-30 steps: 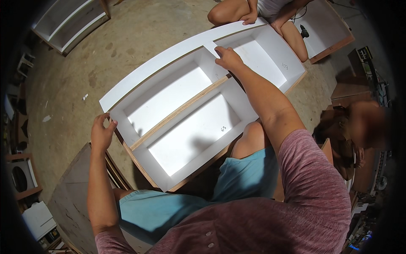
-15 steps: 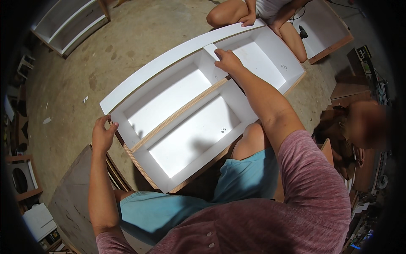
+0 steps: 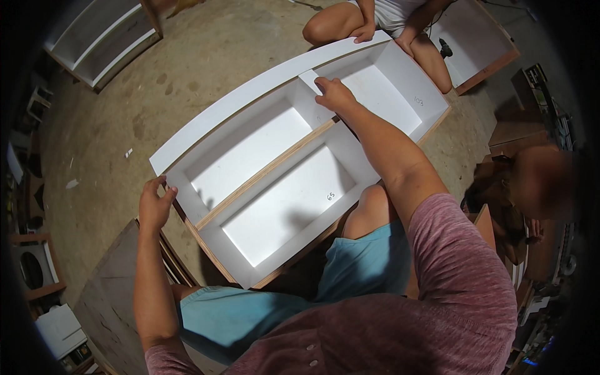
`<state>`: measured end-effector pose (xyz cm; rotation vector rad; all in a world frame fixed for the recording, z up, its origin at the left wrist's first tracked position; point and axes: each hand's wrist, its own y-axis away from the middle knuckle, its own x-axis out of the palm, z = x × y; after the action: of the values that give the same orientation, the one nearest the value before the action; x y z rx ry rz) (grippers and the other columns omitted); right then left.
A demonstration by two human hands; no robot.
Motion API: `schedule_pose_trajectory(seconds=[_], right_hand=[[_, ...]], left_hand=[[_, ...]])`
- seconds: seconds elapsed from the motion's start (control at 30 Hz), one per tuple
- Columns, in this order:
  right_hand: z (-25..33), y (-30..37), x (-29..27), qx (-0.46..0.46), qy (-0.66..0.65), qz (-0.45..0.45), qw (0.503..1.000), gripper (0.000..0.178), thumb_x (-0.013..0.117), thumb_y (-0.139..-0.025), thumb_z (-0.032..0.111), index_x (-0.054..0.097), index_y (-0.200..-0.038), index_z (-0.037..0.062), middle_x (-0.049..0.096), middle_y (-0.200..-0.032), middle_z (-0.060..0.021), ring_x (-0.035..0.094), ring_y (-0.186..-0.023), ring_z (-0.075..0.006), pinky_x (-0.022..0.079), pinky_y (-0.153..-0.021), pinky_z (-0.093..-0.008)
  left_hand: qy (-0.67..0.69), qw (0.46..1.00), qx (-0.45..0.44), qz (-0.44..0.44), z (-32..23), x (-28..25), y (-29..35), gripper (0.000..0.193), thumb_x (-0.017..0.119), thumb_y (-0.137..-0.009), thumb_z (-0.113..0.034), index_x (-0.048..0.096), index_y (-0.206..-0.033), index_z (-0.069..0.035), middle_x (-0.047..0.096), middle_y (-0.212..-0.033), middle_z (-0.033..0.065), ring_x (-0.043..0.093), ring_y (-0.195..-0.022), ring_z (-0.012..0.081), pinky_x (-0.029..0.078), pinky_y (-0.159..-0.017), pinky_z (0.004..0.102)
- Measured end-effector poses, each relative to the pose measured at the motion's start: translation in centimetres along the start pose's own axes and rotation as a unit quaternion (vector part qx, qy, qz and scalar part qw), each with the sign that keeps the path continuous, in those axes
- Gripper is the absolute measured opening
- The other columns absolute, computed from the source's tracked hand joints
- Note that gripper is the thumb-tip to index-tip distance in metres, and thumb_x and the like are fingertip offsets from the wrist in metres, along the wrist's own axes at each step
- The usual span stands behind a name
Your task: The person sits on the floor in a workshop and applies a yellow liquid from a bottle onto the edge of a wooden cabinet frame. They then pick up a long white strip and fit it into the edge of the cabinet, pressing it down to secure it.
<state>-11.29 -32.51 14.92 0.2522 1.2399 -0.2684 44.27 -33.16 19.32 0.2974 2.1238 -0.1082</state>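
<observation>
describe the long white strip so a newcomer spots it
Find the large white cabinet in the middle. Along its far edge, from near the left hand to past another person's hand, runs the strip. Unlike the brown-edged divider inside, its face is plain white.

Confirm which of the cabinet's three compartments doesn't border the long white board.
The near-left compartment, beside the bent knee: a plywood-edged divider separates it from that white board, while the far-left compartment and right-hand compartment both border it.
</observation>
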Motion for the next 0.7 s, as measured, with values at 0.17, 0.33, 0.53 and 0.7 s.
schedule_pose_trajectory(seconds=[0.17,0.33,0.53,0.7], right_hand=[[0.17,-0.04,-0.13,0.003,0.011,0.008,1.000,0.062,0.074,-0.081,0.028,0.057,-0.140,0.0204,0.061,-0.123,-0.0246,0.064,-0.112,-0.0411,0.053,-0.099,-0.0452],[0.53,-0.04,-0.22,0.003,0.018,0.011,1.000,0.061,0.074,-0.081,0.028,0.057,-0.140,0.0205,0.061,-0.123,-0.0248,0.065,-0.111,-0.0410,0.053,-0.098,-0.0456],[0.70,0.02,-0.38,0.005,0.031,0.012,0.999,0.060,0.073,-0.082,0.028,0.057,-0.140,0.0202,0.061,-0.123,-0.0245,0.065,-0.111,-0.0413,0.053,-0.098,-0.0458],[0.82,0.02,-0.56,0.005,0.036,0.018,0.999,0.059,0.072,-0.082,0.027,0.058,-0.139,0.0202,0.060,-0.124,-0.0241,0.064,-0.112,-0.0412,0.053,-0.098,-0.0463]], left_hand=[[0.002,1.000,-0.005,0.003,-0.39,-0.06,0.06,0.050,0.078,-0.086,-0.020,0.066,-0.128,0.004,0.064,-0.130,0.0213,0.062,-0.122,0.0359,0.049,-0.103,0.0418],[0.008,1.000,-0.009,0.008,-0.52,-0.23,0.13,0.050,0.078,-0.086,-0.020,0.065,-0.128,0.004,0.064,-0.130,0.0215,0.062,-0.122,0.0365,0.048,-0.104,0.0418],[-0.002,1.000,-0.007,0.008,-0.52,-0.04,0.10,0.050,0.078,-0.085,-0.020,0.066,-0.127,0.004,0.064,-0.131,0.0218,0.062,-0.123,0.0366,0.047,-0.106,0.0418],[0.003,1.000,-0.004,0.004,-0.32,0.05,0.13,0.050,0.078,-0.085,-0.020,0.066,-0.127,0.004,0.064,-0.131,0.0221,0.062,-0.123,0.0368,0.047,-0.106,0.0417]])
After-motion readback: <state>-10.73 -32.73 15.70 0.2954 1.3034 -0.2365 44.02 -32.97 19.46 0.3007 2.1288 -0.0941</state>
